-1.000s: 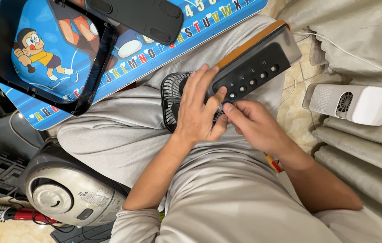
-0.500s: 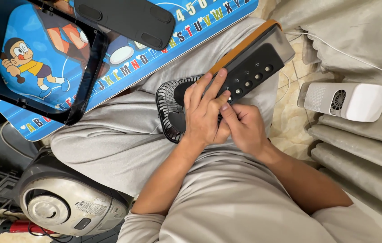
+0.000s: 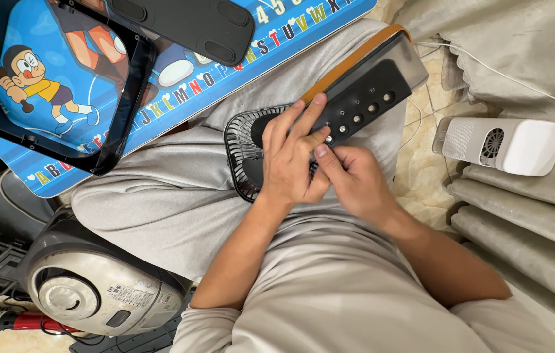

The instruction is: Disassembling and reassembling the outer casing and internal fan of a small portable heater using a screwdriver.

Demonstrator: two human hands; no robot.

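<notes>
A small black fan (image 3: pixel 239 151) with a round wire grille lies on my lap, across grey trousers. Its long black control panel (image 3: pixel 364 99) with a row of small round buttons and an orange edge points up and to the right. My left hand (image 3: pixel 292 159) lies flat over the fan's grille and the panel's lower end, fingers stretched along it. My right hand (image 3: pixel 351 178) sits just to its right, thumb and fingertips pressed against the panel's near end beside the left fingers.
A blue children's mat (image 3: pixel 179 78) with cartoon figures and letters lies at the top left, with a black frame (image 3: pixel 120 98) and a black footed base (image 3: pixel 183 23) on it. A grey rice cooker (image 3: pixel 94 287) sits at the lower left, a white mini fan (image 3: pixel 503 145) with a cable at the right.
Both hands stay on the fan; the left fingers have shifted slightly along the panel. The camera view has drifted a little, nothing was let go.
</notes>
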